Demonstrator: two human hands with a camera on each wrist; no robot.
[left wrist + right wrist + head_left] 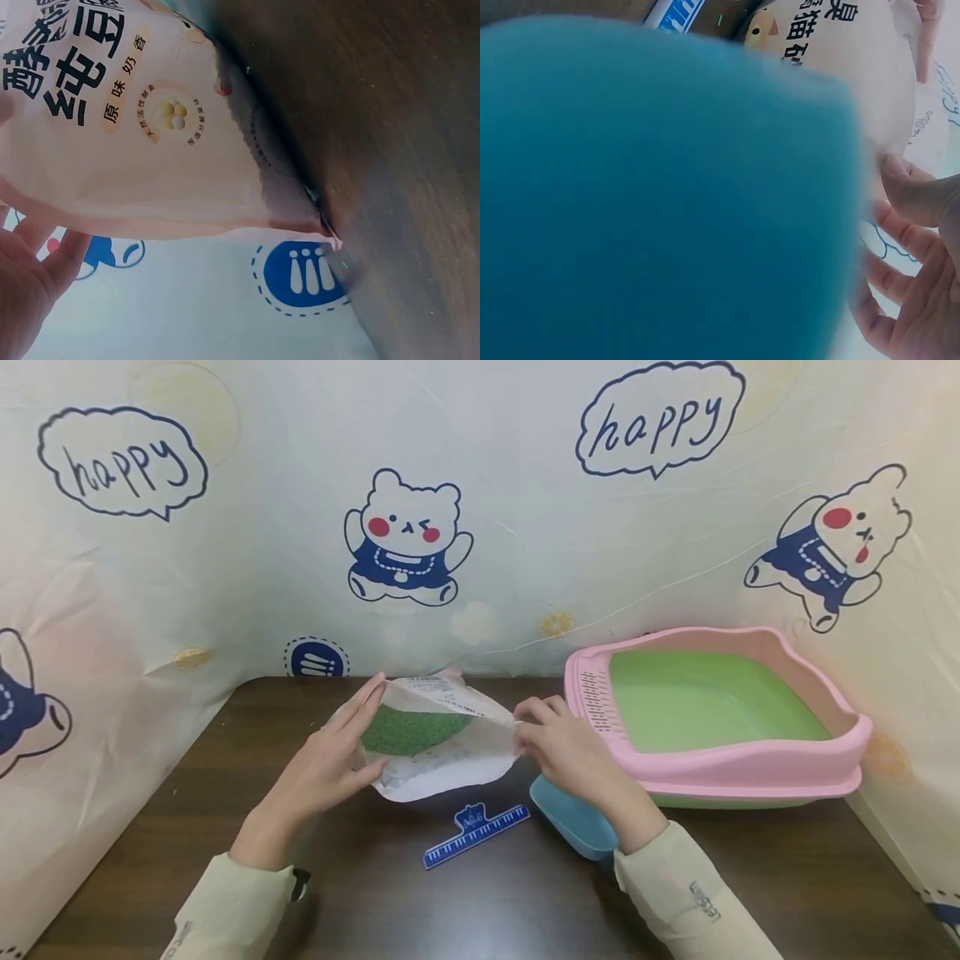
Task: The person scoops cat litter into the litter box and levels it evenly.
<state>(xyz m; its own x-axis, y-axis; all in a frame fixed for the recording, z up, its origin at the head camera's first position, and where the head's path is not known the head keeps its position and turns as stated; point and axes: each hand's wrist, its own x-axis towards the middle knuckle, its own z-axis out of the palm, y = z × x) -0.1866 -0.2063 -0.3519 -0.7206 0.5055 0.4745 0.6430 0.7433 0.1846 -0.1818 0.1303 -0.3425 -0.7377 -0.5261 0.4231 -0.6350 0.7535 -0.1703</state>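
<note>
A white bag of cat litter (450, 770) sits with its mouth wide, green granules (408, 732) showing inside. Along its left side lies my left hand (330, 760), fingers straight and thumb spread toward the front rim. In the left wrist view, fingers of this hand (37, 274) touch the printed bag (172, 180). My right hand (566, 747) pinches the bag's right edge between thumb and fingers, also visible in the right wrist view (922, 255). Under the right forearm is a blue scoop (573, 818); its handle is hidden. Close and blurred, the scoop (667, 187) fills much of the right wrist view.
A blue bag clip with a piano-key pattern (476, 837) lies on the dark wooden table (420, 910) in front of the bag. To the right stands a litter box with a pink rim (750, 768) and green base. Behind hangs a printed cloth (517, 543).
</note>
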